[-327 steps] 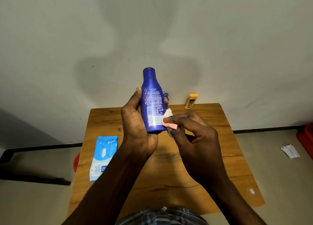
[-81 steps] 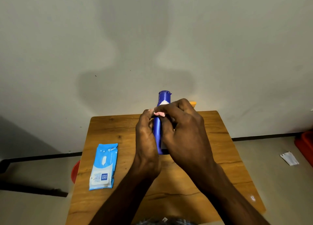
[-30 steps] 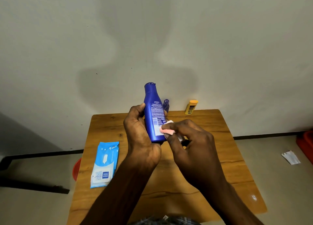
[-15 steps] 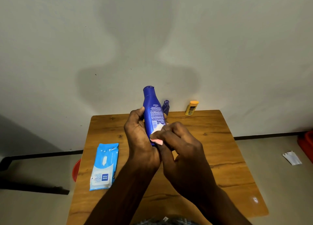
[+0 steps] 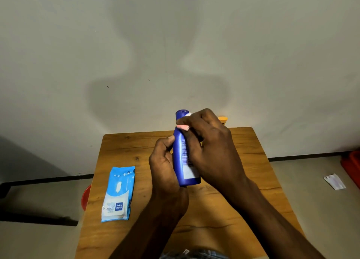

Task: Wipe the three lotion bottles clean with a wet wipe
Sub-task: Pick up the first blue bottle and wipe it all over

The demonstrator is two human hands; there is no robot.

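Blue plastic is what you are working on: the tall blue bottle (image 5: 184, 159) is held upright above the wooden table (image 5: 247, 161), out in front of you at the middle of the view. Your left hand (image 5: 165, 169) wraps the lower body from the left, thumb along the near side and fingers curled behind. Your right hand (image 5: 210, 145) pinches a small wad of wet wipe (image 5: 184, 126) against the neck just under the cap, fingers bent over the shoulder of the bottle.

Judging by its look, the bottle is stiff, smooth and glossy, so it will turn slick once the damp wipe has passed over it. Grip it low on the broad part where the printed label gives some bite, and keep the wiping hand on the narrow upper end. It looks light enough for one hand, though how full it is cannot be told.

The wipe is soft and small; it will bunch, so press it flat with the fingertips.

Behind your right hand only the cap of the orange bottle (image 5: 222, 119) shows at the far edge of the table; a third bottle is not visible. The pack of wipes (image 5: 118, 193) lies flat near the left edge of the table, well apart from your hands.
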